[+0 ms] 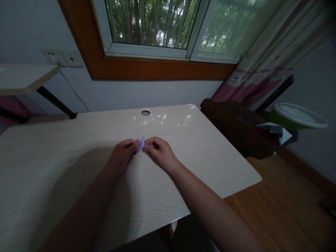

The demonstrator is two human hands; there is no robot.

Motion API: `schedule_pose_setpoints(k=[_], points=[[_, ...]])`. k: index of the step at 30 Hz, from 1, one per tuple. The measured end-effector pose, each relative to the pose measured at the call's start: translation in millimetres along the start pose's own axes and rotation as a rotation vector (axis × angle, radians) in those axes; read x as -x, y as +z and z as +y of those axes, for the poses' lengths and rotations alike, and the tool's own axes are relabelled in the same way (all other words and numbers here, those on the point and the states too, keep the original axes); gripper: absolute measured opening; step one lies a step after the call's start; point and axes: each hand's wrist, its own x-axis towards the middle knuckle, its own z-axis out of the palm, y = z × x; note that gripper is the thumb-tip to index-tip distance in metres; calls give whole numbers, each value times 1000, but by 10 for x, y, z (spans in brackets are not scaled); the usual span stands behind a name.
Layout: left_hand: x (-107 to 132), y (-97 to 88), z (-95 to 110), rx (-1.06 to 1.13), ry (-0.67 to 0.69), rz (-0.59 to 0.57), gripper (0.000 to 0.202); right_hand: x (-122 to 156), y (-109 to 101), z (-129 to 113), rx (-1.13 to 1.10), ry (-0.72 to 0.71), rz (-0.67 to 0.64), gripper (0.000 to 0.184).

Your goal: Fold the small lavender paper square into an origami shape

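A small piece of folded purple paper (141,144) is held over the pale wooden desk (204,150), between my two hands. My left hand (125,151) pinches its left side between thumb and fingers. From the other side, my right hand (160,151) is closed in a pinch at the paper's right edge. The paper looks narrow and pointed at the top, with a dark crease or gap along its lower left. My fingertips cover parts of its edges, so its full shape is hidden.
A round cable hole (145,113) is cut near the desk's back edge. At the left stands a raised shelf (26,78) on black legs. Beyond the desk's right side are dark wooden furniture (231,119) and a green-and-white round container (296,115). A window (154,24) is above.
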Motion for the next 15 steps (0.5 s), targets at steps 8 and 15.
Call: schedule_pose_setpoints(k=[8, 15], points=[[-3, -5, -27, -70, 21, 11, 25, 10, -29, -65, 209, -154, 63, 16], [-17, 3, -43, -90, 48, 4, 25, 27, -55, -158, 308, -260, 43, 15]])
